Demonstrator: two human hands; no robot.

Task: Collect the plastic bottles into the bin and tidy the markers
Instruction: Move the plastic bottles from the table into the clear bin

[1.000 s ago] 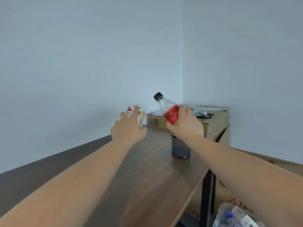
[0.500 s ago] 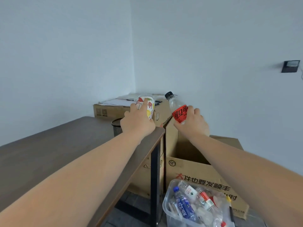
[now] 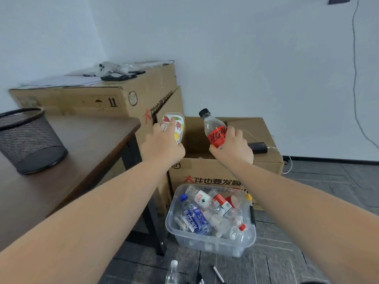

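Bottles already fill much of the clear plastic bin (image 3: pixel 209 240) that sits on the floor in the lower middle of the frame, just beside the table (image 3: pixel 86 144) leg and in front of the cardboard boxes (image 3: pixel 215 175); I judge the collecting to be well along but not finished. Among the pile a blue-labelled bottle (image 3: pixel 194 219) and several clear and red-capped ones lie jumbled on their sides. Two more are on their way: the right hand (image 3: pixel 232 149), in the centre of the frame, has its fingers wrapped round a clear bottle with a red label and black cap (image 3: pixel 214 130), tilted and held in the air above the boxes, up-frame of the bin; the left hand (image 3: pixel 164 147), just left of it, grips a white container printed with coloured fruit (image 3: pixel 176 128), whether bottle or cup I cannot tell. Neither is yet over the bin opening, so both drops remain. At the bottom edge of the frame another clear bottle with a white cap (image 3: pixel 172 272) stands on the floor, apparently not collected. The markers (image 3: pixel 218 274) lie loose on the floor at the bottom centre, near that bottle, so the tidying part looks untouched. A black mesh basket (image 3: pixel 28 140) stands on the table at the left, perhaps meant for them.
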